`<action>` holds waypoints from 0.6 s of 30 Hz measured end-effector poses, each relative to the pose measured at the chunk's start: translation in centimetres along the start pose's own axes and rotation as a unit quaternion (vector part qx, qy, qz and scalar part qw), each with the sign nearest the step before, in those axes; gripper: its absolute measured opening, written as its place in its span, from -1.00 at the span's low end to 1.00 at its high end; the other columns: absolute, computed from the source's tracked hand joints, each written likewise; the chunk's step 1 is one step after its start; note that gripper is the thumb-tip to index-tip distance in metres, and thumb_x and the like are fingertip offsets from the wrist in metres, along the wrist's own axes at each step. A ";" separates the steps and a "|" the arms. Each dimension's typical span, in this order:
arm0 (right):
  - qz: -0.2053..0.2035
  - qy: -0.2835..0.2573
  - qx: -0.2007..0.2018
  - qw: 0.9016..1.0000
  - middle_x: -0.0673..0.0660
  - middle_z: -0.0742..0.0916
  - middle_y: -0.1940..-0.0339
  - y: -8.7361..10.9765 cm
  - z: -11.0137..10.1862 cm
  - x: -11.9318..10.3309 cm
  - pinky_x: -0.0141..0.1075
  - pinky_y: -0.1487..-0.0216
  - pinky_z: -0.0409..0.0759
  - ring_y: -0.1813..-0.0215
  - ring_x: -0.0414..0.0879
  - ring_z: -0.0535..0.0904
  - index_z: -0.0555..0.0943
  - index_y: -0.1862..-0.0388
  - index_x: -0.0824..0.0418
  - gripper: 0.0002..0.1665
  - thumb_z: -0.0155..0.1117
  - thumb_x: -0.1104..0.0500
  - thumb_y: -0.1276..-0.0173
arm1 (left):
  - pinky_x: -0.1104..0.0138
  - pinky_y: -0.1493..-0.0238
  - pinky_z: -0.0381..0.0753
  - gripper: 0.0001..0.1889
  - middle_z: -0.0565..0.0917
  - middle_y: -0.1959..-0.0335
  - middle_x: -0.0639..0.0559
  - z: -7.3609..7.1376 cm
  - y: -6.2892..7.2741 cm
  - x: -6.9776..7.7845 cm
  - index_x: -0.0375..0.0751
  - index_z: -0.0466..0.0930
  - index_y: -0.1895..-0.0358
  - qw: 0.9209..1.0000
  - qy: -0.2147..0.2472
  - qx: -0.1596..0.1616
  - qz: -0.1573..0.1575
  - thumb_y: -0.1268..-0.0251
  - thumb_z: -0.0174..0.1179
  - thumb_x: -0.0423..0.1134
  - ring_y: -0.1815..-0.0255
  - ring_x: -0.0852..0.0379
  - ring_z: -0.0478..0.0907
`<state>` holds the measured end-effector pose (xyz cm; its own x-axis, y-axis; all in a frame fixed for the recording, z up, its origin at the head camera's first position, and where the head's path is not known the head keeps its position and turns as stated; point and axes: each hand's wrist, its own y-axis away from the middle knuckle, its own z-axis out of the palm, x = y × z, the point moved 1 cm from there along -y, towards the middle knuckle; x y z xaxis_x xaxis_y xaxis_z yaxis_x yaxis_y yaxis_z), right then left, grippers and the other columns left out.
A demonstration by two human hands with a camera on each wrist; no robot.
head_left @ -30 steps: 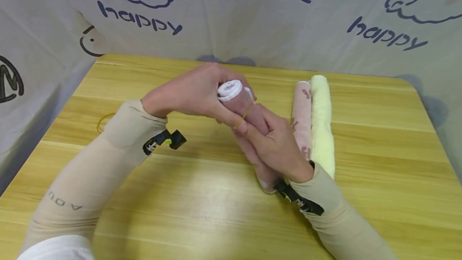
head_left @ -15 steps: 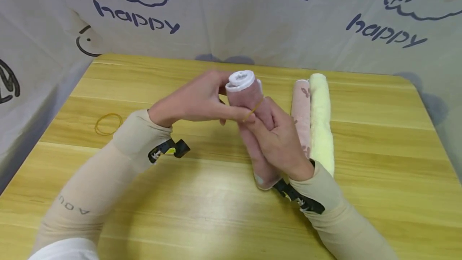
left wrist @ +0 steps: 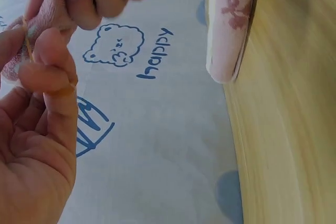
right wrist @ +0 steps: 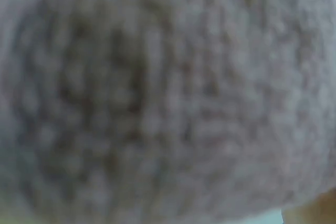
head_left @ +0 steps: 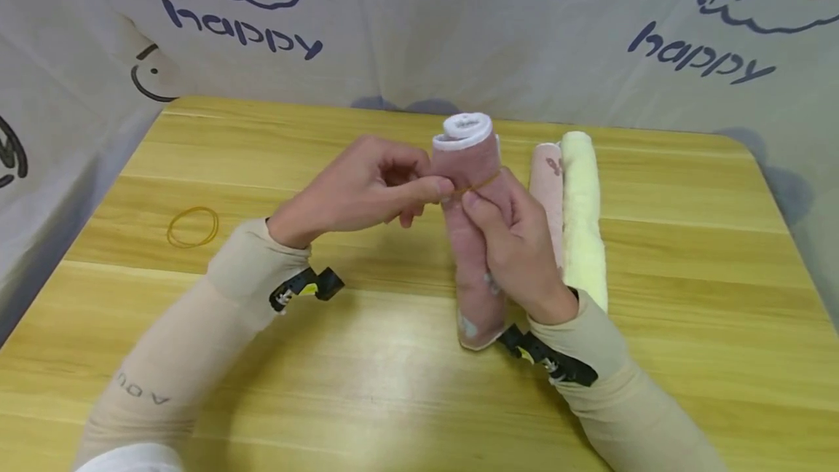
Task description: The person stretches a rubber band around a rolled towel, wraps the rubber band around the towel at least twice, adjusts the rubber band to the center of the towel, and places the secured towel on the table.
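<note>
A rolled pink towel [head_left: 468, 253] with a white spiral end stands tilted above the table, and my right hand [head_left: 527, 253] grips it around its side. A thin yellow rubber band [head_left: 483, 184] crosses the roll below its upper end. My left hand [head_left: 363, 191] pinches this band between thumb and index finger at the roll's left side. In the left wrist view, the left hand [left wrist: 39, 145] holds the band [left wrist: 27, 40] slightly off the cloth. Blurred towel fabric [right wrist: 173, 98] fills nearly all of the right wrist view, hiding the right fingers there.
Another rolled pink towel [head_left: 545, 173] and a rolled pale yellow towel [head_left: 583, 224] lie side by side at the right, just beyond my right hand. A loose rubber band [head_left: 193, 227] lies on the wooden table [head_left: 367, 399] at left. Printed cloth [head_left: 406, 28] hangs behind.
The towel's upper end has swung right and up, so the roll stands straighter. My left hand has come off the roll's top and shifted to its left side, still on the band.
</note>
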<state>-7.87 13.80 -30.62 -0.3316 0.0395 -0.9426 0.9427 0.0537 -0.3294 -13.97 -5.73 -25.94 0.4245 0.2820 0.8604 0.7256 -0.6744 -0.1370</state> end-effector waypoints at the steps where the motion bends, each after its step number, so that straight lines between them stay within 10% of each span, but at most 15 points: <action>1: 0.003 -0.013 -0.001 1.000 -0.08 0.69 0.17 0.0 0.0 0.0 -0.40 0.18 0.62 0.23 -0.20 0.59 0.55 -0.10 0.42 -0.72 0.07 0.32 -0.50 | 0.34 0.63 0.37 -0.79 0.61 0.63 0.00 0.1 0.0 -0.1 -0.13 0.67 0.37 1.000 0.005 0.008 0.009 -0.50 0.25 -0.19 0.64 0.04 0.53; 10: 0.024 -0.068 -0.012 0.997 -0.09 0.73 0.07 0.1 -0.2 0.3 -0.39 0.01 0.66 0.08 -0.20 0.63 0.55 -0.19 0.42 -0.53 -0.01 0.21 -0.40 | 0.31 0.58 0.54 -0.92 0.63 0.58 0.01 1.1 0.2 -0.1 -0.19 0.71 0.27 0.997 0.026 0.046 0.056 -0.44 0.29 -0.32 0.65 0.04 0.51; 18: 0.020 -0.036 0.016 0.999 -0.11 0.69 0.51 -0.1 -0.6 0.4 -0.42 0.52 0.47 0.47 -0.27 0.50 0.68 0.42 0.17 -0.69 0.20 0.03 -0.46 | 0.39 0.64 0.41 -0.80 0.58 0.68 0.12 1.6 0.6 0.2 -0.12 0.73 0.44 0.994 -0.052 0.066 0.065 -0.42 0.34 -0.22 0.69 0.24 0.43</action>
<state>-8.12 14.43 -30.98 -0.2903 -0.0311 -0.9564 0.9565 0.0218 -0.2911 -12.55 -4.96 -26.64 0.5678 0.2723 0.7768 0.7230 -0.6162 -0.3124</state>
